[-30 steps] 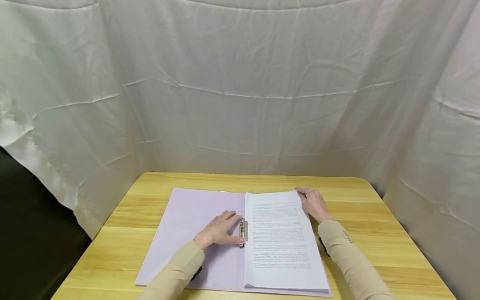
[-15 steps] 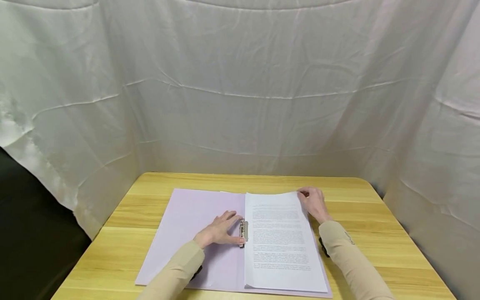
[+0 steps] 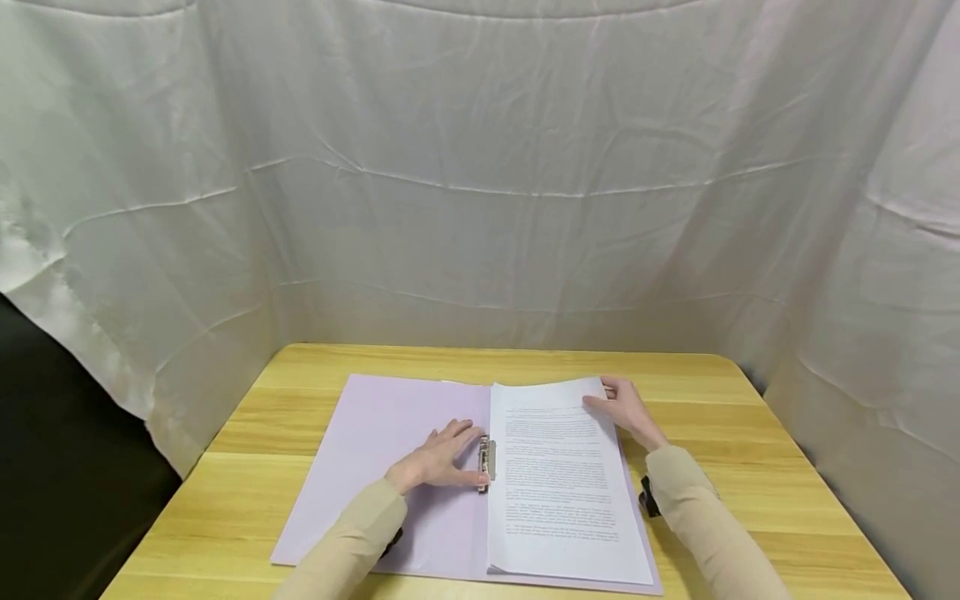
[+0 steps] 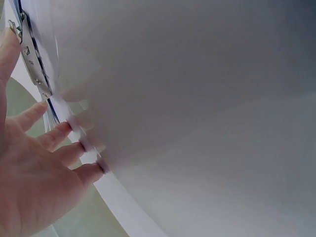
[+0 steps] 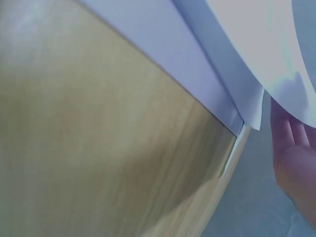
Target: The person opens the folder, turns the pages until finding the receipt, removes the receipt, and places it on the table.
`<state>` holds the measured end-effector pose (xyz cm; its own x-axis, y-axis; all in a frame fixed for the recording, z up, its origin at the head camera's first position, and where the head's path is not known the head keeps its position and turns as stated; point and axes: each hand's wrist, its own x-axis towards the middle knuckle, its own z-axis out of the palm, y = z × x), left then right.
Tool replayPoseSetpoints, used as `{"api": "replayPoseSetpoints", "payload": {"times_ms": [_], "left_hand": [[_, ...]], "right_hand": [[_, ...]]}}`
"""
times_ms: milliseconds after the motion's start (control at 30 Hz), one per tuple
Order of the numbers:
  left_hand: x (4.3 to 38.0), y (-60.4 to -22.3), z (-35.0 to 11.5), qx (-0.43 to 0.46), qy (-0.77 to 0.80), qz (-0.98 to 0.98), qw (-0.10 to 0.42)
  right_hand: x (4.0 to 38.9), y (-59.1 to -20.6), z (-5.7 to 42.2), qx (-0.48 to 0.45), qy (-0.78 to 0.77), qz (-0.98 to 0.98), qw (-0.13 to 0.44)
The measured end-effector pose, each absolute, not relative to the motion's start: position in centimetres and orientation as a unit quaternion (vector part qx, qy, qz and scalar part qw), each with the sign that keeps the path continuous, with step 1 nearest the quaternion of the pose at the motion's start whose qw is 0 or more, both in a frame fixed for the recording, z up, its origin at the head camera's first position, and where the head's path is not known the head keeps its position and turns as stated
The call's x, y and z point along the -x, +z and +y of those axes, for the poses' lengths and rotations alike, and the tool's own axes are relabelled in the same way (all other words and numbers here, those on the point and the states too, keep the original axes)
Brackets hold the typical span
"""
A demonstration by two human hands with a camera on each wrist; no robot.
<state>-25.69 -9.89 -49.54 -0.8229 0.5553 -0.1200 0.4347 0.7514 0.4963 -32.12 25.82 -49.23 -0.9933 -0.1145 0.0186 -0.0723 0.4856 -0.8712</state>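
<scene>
An open lilac folder (image 3: 390,417) lies on the table, with a metal binder clip (image 3: 483,463) at its spine. A stack of printed paper (image 3: 558,483) lies on its right half. My left hand (image 3: 442,460) rests with spread fingers on the left cover, thumb at the clip's near end; the left wrist view shows the clip (image 4: 32,57) beside the thumb. With the thumb on top and fingers underneath, my right hand (image 3: 626,412) pinches the top right corner of the upper paper. In the right wrist view the lifted paper (image 5: 266,44) curves over the fingers.
The wooden table (image 3: 750,467) extends around the folder on both sides. A pale grey curtain (image 3: 480,208) hangs behind and at the sides, and black cloth (image 3: 67,450) shows at the left.
My right hand has shifted its hold at the paper's top right corner, its thumb now lying over the page and the corner slightly raised. The left hand stays at the clip.
</scene>
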Motion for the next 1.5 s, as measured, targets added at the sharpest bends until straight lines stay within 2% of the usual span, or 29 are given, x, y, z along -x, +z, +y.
{"api": "replayPoseSetpoints", "payload": {"times_ms": [200,567,867,1167,1500], "left_hand": [[25.3,-49.3,-9.9,-0.262,0.249,0.924,0.126],[25.2,-48.9,-10.2,-0.223,0.259,0.935,0.099],[24.8,-48.9,-10.8,-0.213,0.275,0.932,0.104],[24.6,-49.0,-11.5,-0.202,0.307,0.923,0.117],[24.3,-48.7,-11.8,-0.199,0.335,0.913,0.123]], "right_hand": [[31.1,-49.0,26.4,0.085,-0.540,0.832,0.095],[28.8,-48.4,26.9,0.092,-0.604,0.770,0.186],[27.3,-48.1,26.8,0.083,-0.609,0.760,0.214],[26.5,-47.9,27.0,0.161,-0.644,0.702,0.258],[25.5,-46.9,26.8,0.198,-0.687,0.641,0.277]]}}
